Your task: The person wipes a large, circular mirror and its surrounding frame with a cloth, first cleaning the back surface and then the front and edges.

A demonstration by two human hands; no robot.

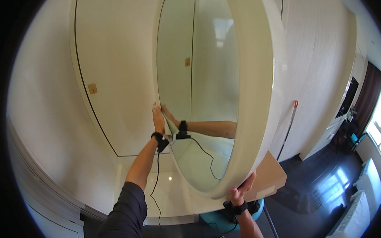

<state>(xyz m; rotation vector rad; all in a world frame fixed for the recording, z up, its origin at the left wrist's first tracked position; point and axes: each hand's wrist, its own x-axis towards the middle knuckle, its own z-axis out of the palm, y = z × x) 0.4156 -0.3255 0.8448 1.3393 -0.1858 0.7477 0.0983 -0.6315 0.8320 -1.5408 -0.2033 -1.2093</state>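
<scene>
A tall oval mirror in a wide cream frame stands over a glossy white countertop. My left hand presses a pale cloth at the mirror's left edge, and its reflection shows in the glass. At the lower right, my right hand rests against the outer side of the frame, the thumb apart from the fingers. Both wrists wear black straps with a device and a cable.
A cardboard box and a teal chair are close to my right hand. A pole with a red tip leans on the wall panel. White cushions lie at the far right.
</scene>
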